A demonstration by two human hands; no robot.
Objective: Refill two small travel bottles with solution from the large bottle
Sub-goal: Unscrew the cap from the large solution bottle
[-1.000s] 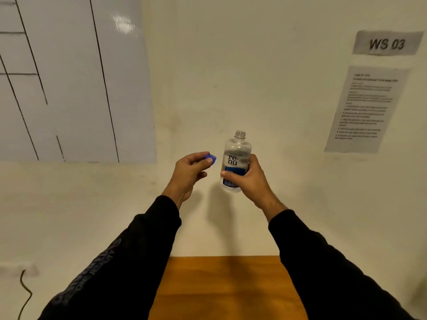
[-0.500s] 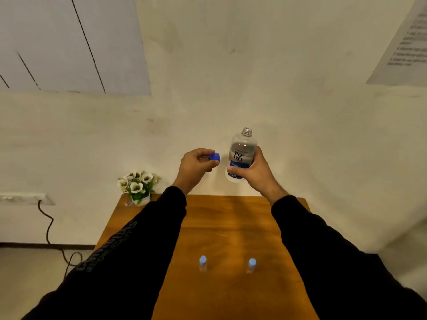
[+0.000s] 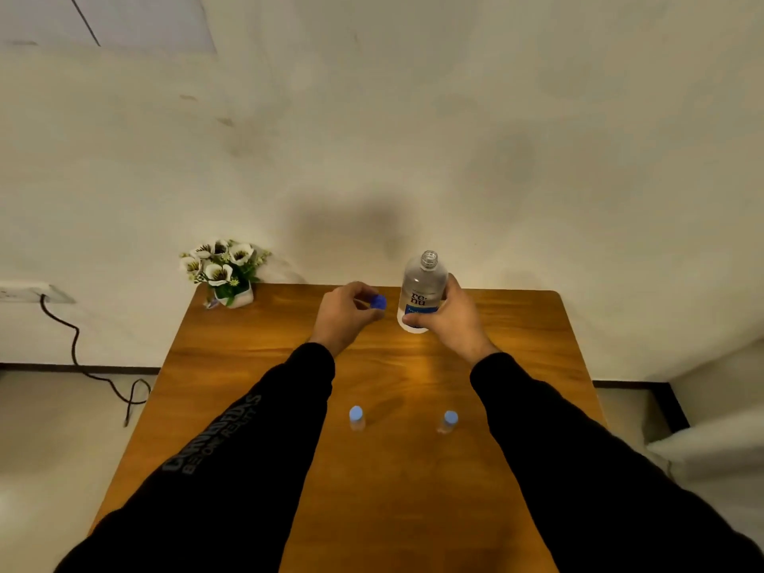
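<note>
Both hands have dropped from in front of the wall to just above the far half of the table (image 3: 516, 407), now in fuller view than half a second ago. At this moment the right hand (image 3: 450, 320) grips the large bottle (image 3: 421, 289) around its lower body, upright with its threaded neck uncapped; whether its base touches the wood cannot be told. Just to its left, the left hand (image 3: 345, 314) pinches the blue cap (image 3: 378, 302) at its fingertips. Nearer the person, between the black sleeves, the left travel bottle (image 3: 356, 417) and the right travel bottle (image 3: 447, 421) stand well apart, both capped in pale blue. With the big bottle open, any tilt or knock could likely spill solution, and a sleeve reaching back could topple the light little bottles. A flower pot (image 3: 231, 283) sits at the far left corner.
</note>
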